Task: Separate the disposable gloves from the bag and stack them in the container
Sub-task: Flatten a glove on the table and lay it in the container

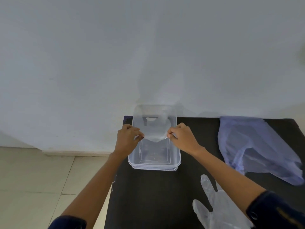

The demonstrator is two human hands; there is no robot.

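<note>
Table (pixel 156 195) black. Container (pixel 179 161) clear, see-through. Bag (pixel 257 146) at right pale purple-blue. Glove (pixel 212 205) at bottom right clear, whitish. Wall (pixel 99 55) light grey. Floor (pixel 33 176) cream tiles. Sleeves (pixel 277 210) dark blue.

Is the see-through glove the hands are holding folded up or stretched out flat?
Stretched out. The left hand and right hand pinch opposite edges of the glove, holding it spread over the clear container.

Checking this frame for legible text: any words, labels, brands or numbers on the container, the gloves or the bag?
No readable text in the head view.
Clear plastic container: only moulded ridges, no label.
Clear disposable glove, pinched between left hand and right hand: unprinted.
Blue plastic bag: no print shows.
Second glove on the black table: unprinted.
</note>
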